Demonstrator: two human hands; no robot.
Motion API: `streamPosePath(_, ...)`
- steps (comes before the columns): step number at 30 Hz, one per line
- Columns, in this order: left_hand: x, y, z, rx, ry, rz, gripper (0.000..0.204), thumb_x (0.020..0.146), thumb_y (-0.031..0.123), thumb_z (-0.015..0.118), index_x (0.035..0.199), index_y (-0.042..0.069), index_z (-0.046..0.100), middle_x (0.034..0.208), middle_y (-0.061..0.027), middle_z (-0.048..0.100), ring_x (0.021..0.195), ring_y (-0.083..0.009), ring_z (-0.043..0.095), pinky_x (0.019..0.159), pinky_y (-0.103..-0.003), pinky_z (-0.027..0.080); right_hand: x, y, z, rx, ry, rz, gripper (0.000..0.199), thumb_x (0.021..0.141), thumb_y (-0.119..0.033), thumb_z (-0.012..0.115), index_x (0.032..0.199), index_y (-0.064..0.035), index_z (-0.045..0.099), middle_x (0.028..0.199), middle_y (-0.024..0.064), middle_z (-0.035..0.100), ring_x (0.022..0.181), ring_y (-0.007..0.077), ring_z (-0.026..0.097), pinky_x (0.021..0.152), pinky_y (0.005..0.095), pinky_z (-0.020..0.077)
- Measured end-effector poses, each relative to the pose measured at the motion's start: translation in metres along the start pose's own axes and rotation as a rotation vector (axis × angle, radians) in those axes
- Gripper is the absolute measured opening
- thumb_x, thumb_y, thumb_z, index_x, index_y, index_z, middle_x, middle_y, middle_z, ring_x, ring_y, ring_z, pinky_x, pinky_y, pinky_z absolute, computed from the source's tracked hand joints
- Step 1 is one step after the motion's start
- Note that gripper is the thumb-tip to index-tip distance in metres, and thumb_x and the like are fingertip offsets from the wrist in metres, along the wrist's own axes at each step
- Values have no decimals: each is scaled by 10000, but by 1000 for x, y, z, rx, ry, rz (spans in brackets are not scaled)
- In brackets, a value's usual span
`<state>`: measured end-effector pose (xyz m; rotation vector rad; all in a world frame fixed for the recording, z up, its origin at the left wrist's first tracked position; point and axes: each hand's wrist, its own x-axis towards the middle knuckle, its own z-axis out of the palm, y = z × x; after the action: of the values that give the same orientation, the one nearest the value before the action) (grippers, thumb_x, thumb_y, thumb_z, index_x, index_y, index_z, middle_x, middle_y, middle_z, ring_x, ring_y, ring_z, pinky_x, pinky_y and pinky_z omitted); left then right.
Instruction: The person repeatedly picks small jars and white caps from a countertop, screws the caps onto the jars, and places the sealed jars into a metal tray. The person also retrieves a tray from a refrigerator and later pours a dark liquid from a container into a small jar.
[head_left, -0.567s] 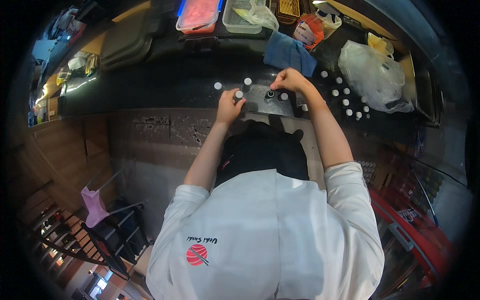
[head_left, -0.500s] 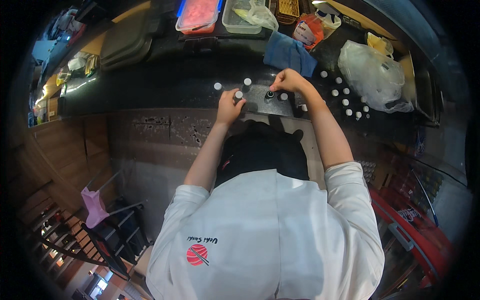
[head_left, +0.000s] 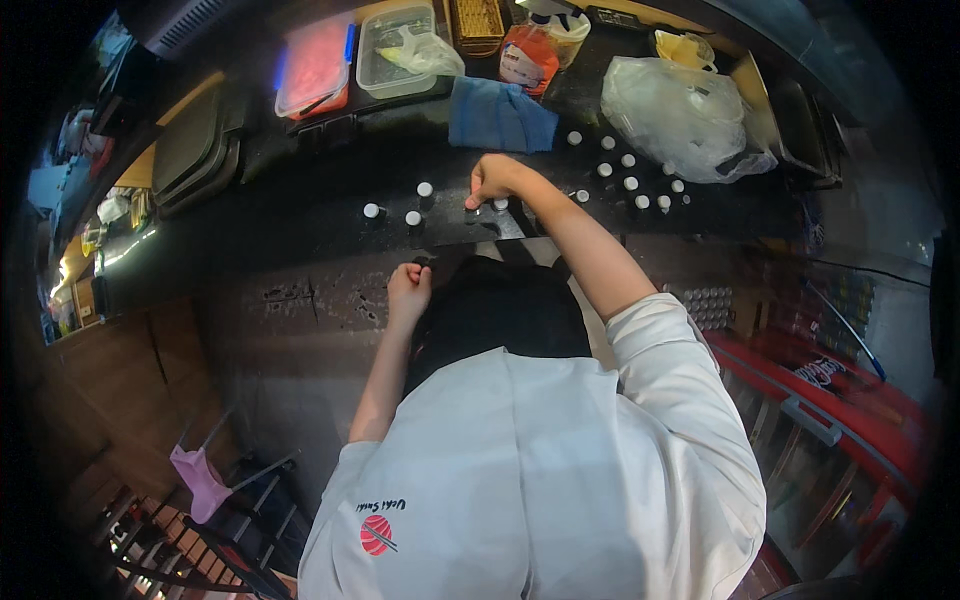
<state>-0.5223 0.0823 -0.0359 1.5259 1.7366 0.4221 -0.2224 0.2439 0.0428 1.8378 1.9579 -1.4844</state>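
Note:
My right hand (head_left: 497, 180) reaches over the counter with thumb and finger pinched together, low at a small dark bottle. What lies between the fingertips is too small to make out. Close beside them stands a small white-capped bottle (head_left: 501, 204). My left hand (head_left: 407, 292) is closed just off the counter's front edge, with a small dark thing (head_left: 425, 262) at its fingertips; I cannot tell its kind. Three more white-capped bottles stand to the left of my right hand: one (head_left: 371, 211) farthest left, one (head_left: 425, 189) farther back and one (head_left: 413, 218) nearer the edge.
A further group of white-capped bottles (head_left: 630, 184) stands on the right of the black counter (head_left: 300, 215), near a clear plastic bag (head_left: 680, 120). Behind are a folded blue cloth (head_left: 500, 115), a pink-filled container (head_left: 313, 70), a clear tub (head_left: 395, 80) and an orange bag (head_left: 528, 60).
My left hand has let go of a white-capped bottle and drawn back to the counter's edge. My right hand has stayed at the same bottle. The whole view has shifted.

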Motion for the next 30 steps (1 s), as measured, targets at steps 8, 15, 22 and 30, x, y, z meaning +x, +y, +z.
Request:
streamPosePath(8,-7,41,11,-139,-121,92,203,904,135,704,1075,26,687,804,-70,668,670,-151,611,655,-295,502,-26,-23,-7,-143,93,-44,338,690,-383,920,793,-120,734,851,76,755,903,265,733,780,412,563)
streamPosePath(15,25,84,32,-174,12,288,422,895,99,722,1302,40,630,944,-48,625,684,-110,545,655,-258,476,-130,6,-46,359,174,-373,276,868,-298,785,948,-36,757,763,60,710,676,120,640,610,309,516)
streamPosePath(22,35,105,60,-163,113,277,544,828,99,803,1342,51,630,967,-37,585,691,-99,509,662,-255,473,-272,186,-150,818,410,116,179,972,-166,681,958,9,710,742,50,685,605,110,640,510,252,512)
streamPosePath(30,38,121,85,7,351,232,521,782,199,884,1243,40,699,978,-56,615,797,-146,559,659,-276,452,-232,306,-213,589,867,209,188,954,-70,607,1063,24,728,908,148,740,631,182,695,522,337,549)
